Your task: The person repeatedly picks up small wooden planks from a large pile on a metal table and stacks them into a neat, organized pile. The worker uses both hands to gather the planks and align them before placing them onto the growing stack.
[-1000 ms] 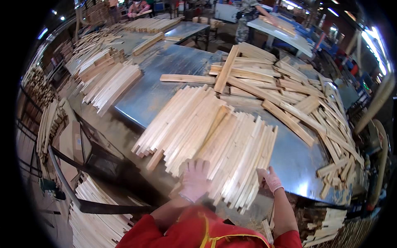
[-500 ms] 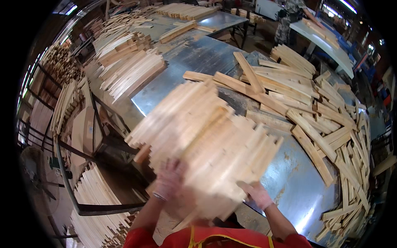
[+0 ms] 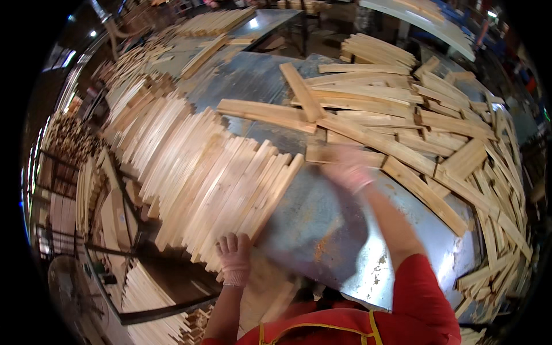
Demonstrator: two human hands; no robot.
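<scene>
A long row of pale wooden strips (image 3: 224,184), stood side by side, lies on the left of the metal table. At its near ends is my left hand (image 3: 234,259) in a pinkish glove, fingers stretched and a little apart, against or just beside the strip ends. My right hand (image 3: 346,167), also gloved, reaches to the near left edge of a jumbled pile of loose strips (image 3: 368,103). It is over or on a short strip (image 3: 368,158); motion blur hides its fingers and whether it grips.
The bare metal tabletop (image 3: 322,230) spreads between row and pile. Loose strips (image 3: 494,201) crowd the right side. A black metal frame (image 3: 167,310) stands at the lower left above stacked strips (image 3: 149,293). Further strip stacks (image 3: 215,22) and a pale table (image 3: 420,23) lie beyond.
The row of strips between my hands has shifted left and away, against the stack there. My right hand has left its right side and moved forward to the pile. The view has turned right.
</scene>
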